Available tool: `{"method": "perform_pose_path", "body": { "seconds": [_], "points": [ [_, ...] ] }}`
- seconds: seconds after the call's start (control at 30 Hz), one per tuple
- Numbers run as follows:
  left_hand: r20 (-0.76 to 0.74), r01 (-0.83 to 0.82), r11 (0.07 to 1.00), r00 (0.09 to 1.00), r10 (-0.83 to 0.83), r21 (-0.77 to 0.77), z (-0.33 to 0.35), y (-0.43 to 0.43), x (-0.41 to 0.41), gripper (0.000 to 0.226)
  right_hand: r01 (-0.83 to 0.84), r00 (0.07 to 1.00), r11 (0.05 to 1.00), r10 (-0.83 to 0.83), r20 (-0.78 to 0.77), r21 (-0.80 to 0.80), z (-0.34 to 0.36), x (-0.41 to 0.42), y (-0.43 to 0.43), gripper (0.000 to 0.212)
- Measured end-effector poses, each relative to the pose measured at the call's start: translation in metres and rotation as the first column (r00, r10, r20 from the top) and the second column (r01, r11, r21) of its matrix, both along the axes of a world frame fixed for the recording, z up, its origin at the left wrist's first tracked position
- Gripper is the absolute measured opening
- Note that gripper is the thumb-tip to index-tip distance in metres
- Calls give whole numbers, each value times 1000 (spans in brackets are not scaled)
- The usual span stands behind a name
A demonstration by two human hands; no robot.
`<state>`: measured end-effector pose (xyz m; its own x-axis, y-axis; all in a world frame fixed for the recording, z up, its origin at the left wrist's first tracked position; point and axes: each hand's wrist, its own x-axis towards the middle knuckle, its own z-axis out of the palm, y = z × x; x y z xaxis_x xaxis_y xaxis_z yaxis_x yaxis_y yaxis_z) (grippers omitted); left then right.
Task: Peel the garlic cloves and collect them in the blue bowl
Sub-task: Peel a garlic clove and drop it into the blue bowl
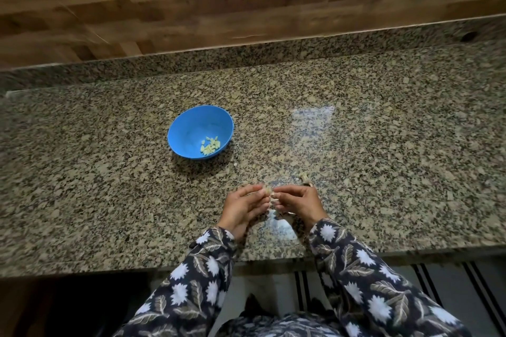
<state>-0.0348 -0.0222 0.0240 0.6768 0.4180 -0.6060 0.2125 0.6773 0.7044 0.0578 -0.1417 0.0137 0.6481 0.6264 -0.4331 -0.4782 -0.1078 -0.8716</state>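
1. Both hands meet over the near middle of the counter (356, 145). The left hand (241, 208) and right hand (299, 204) each pinch one end of a small clove (268, 192) between thumb and forefinger, the other fingers curled loosely beneath. Whether any skin is off yet is too small to tell.
2. The bowl (189, 128) sits at about 10 o'clock from the hands, well apart, with a small heap of peeled cloves (210, 146) against its near-right wall.
3. Risk: a pinch this slight could let the clove squirt out as the skin gives (peeled garlic tends to be slick), and it would be hard to spot on speckled stone.
4. Risk: the carry to the bowl crosses open counter; a drop short of the rim would roll.
5. Risk: loose skin may cling to the fingers and end up in the bowl with the clove.
6. A pale scrap (304, 177) lies at 1 o'clock, just beyond the right hand; I cannot tell whether it is husk or unpeeled garlic, so it could be overlooked.
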Motion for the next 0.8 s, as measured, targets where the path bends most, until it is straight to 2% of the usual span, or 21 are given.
{"method": "perform_pose_path", "body": {
  "seconds": [0.07,0.1,0.13,0.17,0.2,0.23,0.27,0.3,0.33,0.4,0.47,0.53,0.57,0.63,0.73,0.77,0.8],
  "points": [
    [9,-62,998,998,63,-33,-1,3,-3,14,41,998,999,-42,-48,-30,-2,1,1,15],
    [-5,-109,994,994,109,6,-2,7,-4,16,70,994,997,-74,-86,-43,-2,1,1,14],
    [-30,-153,983,987,157,102,-4,12,-6,18,107,986,993,-113,-125,-53,-2,2,0,13],
    [-76,-167,948,978,193,270,-7,19,-9,19,143,977,988,-151,-148,-66,-3,3,-1,12],
    [-141,-118,862,967,213,493,-9,28,-13,19,168,972,982,-179,-150,-85,-4,5,-3,13],
    [-217,-5,712,951,220,703,-12,36,-18,19,174,972,979,-188,-142,-106,-3,5,-6,14],
    [-288,129,542,932,219,830,-15,44,-24,18,175,972,977,-191,-139,-121,-3,5,-8,15],
    [-348,240,405,912,218,882,-19,49,-29,18,183,968,975,-202,-147,-129,-2,5,-10,14],
    [-380,306,308,898,222,901,-21,50,-33,19,201,961,971,-221,-165,-128,-1,3,-12,13],
    [-353,330,137,910,216,934,-27,41,-36,25,247,944,961,-267,-194,-121,1,1,-15,11],
    [-311,310,30,947,81,950,-30,20,-30,37,297,926,946,-318,-202,-129,2,0,-18,9],
    [-420,421,-8,903,-92,907,-36,-1,-17,52,348,908,927,-371,-195,-142,3,0,-22,11],
    [-508,509,-13,855,-108,860,-39,-4,-9,60,368,900,919,-391,-192,-143,4,0,-25,11],
    [-637,638,10,770,-38,770,-42,9,12,70,404,885,904,-424,-191,-140,5,0,-32,8],
    [-695,689,123,719,8,714,-40,47,40,74,434,871,890,-454,-188,-140,2,-1,-43,8],
    [-697,692,131,717,-14,710,-39,55,45,74,443,866,885,-464,-188,-143,1,0,-47,7],
    [-698,699,100,714,-56,708,-37,57,48,73,451,861,881,-472,-191,-144,0,0,-50,5]
  ]
}}
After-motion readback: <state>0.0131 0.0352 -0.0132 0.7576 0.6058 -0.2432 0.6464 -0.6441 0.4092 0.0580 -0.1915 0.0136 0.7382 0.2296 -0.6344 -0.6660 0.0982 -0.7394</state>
